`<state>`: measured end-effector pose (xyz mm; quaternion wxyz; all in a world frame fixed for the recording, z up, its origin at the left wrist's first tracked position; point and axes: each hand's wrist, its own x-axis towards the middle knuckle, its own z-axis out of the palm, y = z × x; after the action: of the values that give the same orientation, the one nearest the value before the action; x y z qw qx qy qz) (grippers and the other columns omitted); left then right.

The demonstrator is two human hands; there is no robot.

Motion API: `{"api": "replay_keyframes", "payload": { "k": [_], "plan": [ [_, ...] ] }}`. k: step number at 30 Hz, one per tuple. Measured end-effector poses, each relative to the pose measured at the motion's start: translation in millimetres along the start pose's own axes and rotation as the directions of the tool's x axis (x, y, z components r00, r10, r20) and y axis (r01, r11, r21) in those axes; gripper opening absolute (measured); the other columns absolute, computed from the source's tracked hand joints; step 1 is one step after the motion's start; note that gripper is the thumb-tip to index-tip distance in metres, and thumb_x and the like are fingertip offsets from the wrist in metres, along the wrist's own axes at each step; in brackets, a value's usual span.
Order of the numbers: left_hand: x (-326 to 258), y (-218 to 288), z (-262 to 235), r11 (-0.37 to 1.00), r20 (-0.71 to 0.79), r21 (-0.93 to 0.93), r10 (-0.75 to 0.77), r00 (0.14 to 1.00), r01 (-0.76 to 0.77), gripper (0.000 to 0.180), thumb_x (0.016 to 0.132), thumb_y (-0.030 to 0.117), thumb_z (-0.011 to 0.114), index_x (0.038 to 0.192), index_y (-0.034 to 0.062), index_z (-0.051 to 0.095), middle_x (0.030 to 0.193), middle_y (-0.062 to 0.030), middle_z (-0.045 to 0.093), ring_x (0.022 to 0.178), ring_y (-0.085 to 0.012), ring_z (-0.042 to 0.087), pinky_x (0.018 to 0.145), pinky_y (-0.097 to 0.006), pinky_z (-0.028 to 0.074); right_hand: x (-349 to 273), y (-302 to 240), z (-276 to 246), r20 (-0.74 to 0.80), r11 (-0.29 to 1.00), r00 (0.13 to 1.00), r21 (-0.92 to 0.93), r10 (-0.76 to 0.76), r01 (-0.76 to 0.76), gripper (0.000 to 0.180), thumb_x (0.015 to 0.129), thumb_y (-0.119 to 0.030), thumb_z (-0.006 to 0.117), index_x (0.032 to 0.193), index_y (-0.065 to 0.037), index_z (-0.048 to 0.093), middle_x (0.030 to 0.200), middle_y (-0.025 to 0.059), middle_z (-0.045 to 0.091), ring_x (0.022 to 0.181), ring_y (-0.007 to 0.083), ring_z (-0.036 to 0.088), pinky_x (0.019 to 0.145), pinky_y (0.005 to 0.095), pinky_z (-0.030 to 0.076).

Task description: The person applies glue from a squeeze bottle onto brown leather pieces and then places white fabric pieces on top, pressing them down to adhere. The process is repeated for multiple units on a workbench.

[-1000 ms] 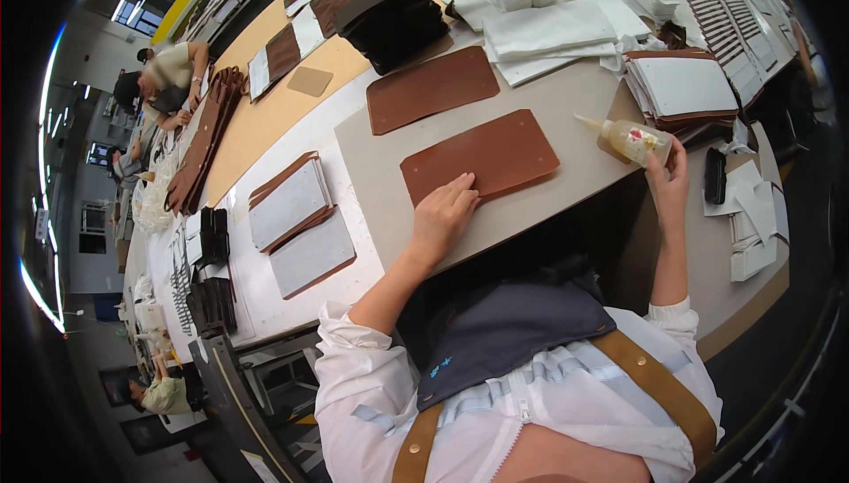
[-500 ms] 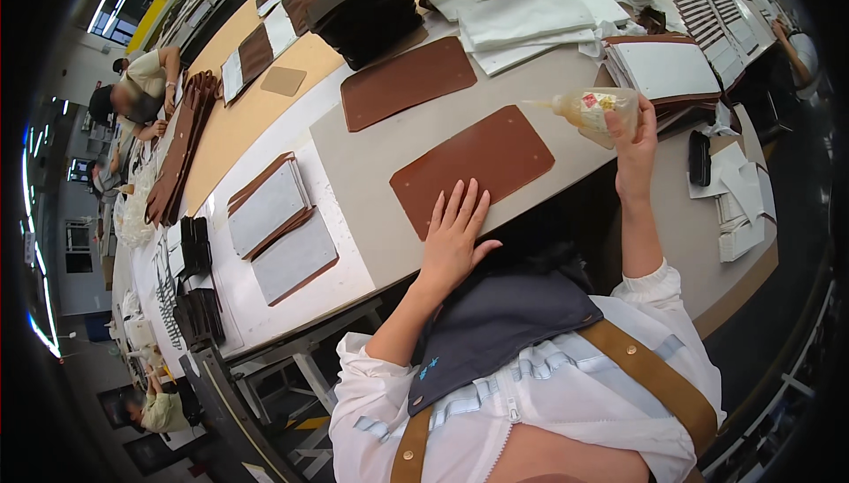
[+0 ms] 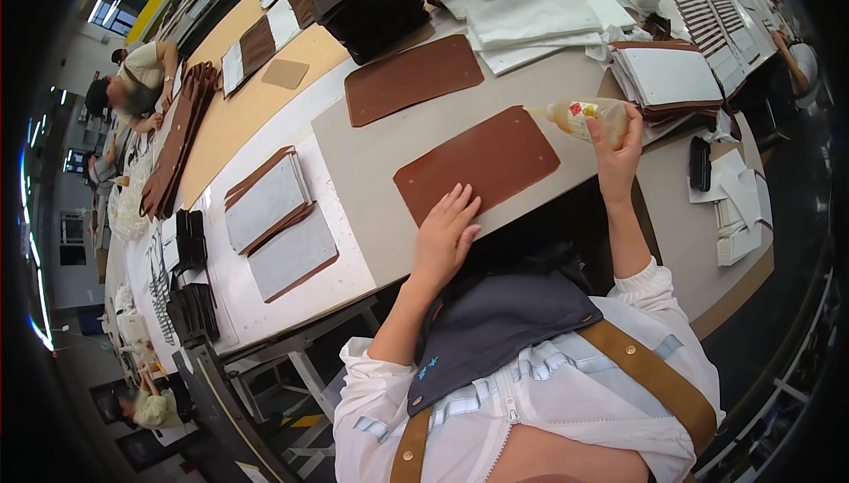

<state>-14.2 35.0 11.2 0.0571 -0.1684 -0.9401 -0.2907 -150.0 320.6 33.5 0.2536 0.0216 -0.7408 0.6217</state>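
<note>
On the grey work board (image 3: 354, 209) in front of me lies a brown leather panel (image 3: 482, 164) with rounded corners. My left hand (image 3: 445, 233) rests on its near edge, fingers stretched out and pressing flat, holding nothing. In my right hand (image 3: 616, 147) is a translucent squeeze bottle (image 3: 584, 118) with yellowish contents and a thin nozzle. The bottle is tipped sideways, its nozzle pointing left at the panel's far right corner. Whether the tip touches the leather, I cannot tell. A second brown leather panel (image 3: 413, 79) lies just beyond.
To the left are grey-faced leather pieces (image 3: 265, 200) and dark stacked pieces (image 3: 190, 244). A black stack (image 3: 370, 7) and white padding sheets (image 3: 531, 19) stand at the back. White-topped leather pieces (image 3: 668, 76) lie right of the bottle. Another person (image 3: 141, 85) works at far left.
My right hand has brought the bottle left and slightly down, so its nozzle is now at the panel's corner. My left hand has shifted slightly toward me, still on the leather.
</note>
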Motion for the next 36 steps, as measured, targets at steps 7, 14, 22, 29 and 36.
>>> {"api": "replay_keyframes", "payload": {
  "k": [7, 14, 22, 29, 36],
  "plan": [
    [-6, -31, -20, 0.956, -0.126, 0.249, -0.129, 0.984, 0.157, 0.066, 0.093, 0.03, 0.069, 0.149, 0.0043, 0.044, 0.156, -0.0134, 0.043, 0.147, -0.0297, 0.036, 0.121, -0.047, 0.026, 0, 0, 2, -0.013, 0.999, 1.0, -0.035, 0.003, -0.004, 0.051, 0.087, -0.023, 0.083, 0.124, -0.003, 0.053, 0.115, 0.0061, 0.058, 0.105, 0.015, 0.056, 0.095, 0.0302, 0.046],
    [-4, -37, -28, 0.942, -0.098, 0.259, -0.196, 0.976, 0.215, 0.086, 0.087, 0.043, 0.074, 0.154, 0.0028, 0.036, 0.161, -0.013, 0.036, 0.15, -0.0281, 0.03, 0.123, -0.047, 0.021, -1, 2, 4, -0.004, 1.0, 1.0, -0.028, -0.011, 0.011, 0.052, 0.088, -0.023, 0.082, 0.126, -0.003, 0.052, 0.117, 0.0066, 0.058, 0.107, 0.0152, 0.055, 0.097, 0.0297, 0.045],
    [-4, -36, -29, 0.954, -0.162, 0.195, -0.197, 0.967, 0.227, 0.081, 0.088, 0.038, 0.074, 0.152, 0.0023, 0.039, 0.158, -0.0156, 0.039, 0.148, -0.0339, 0.033, 0.121, -0.048, 0.024, -2, -7, 5, 0.012, 0.992, 0.997, -0.095, -0.077, 0.078, 0.051, 0.088, -0.022, 0.081, 0.126, -0.003, 0.052, 0.114, 0.0067, 0.059, 0.104, 0.0153, 0.056, 0.095, 0.0299, 0.047],
    [-27, -45, -38, 0.943, -0.371, 0.056, -0.286, 0.883, 0.329, 0.06, 0.095, 0.025, 0.067, 0.146, 0.0021, 0.047, 0.15, -0.0166, 0.048, 0.144, -0.0368, 0.037, 0.117, -0.049, 0.03, -9, -10, 12, 0.058, 0.991, 0.993, -0.083, -0.104, 0.109, 0.053, 0.088, -0.023, 0.082, 0.126, -0.003, 0.052, 0.114, 0.0083, 0.06, 0.102, 0.0168, 0.059, 0.091, 0.0311, 0.049],
    [-64, -49, -47, 0.885, -0.571, 0.043, -0.359, 0.739, 0.463, 0.04, 0.097, 0.013, 0.061, 0.136, 0.0026, 0.059, 0.14, -0.0147, 0.058, 0.139, -0.0364, 0.044, 0.115, -0.048, 0.033, -23, -22, 27, 0.126, 0.982, 0.982, -0.111, -0.14, 0.154, 0.057, 0.087, -0.027, 0.082, 0.128, -0.002, 0.051, 0.114, 0.011, 0.062, 0.101, 0.0202, 0.061, 0.091, 0.0332, 0.051]
  ]
}}
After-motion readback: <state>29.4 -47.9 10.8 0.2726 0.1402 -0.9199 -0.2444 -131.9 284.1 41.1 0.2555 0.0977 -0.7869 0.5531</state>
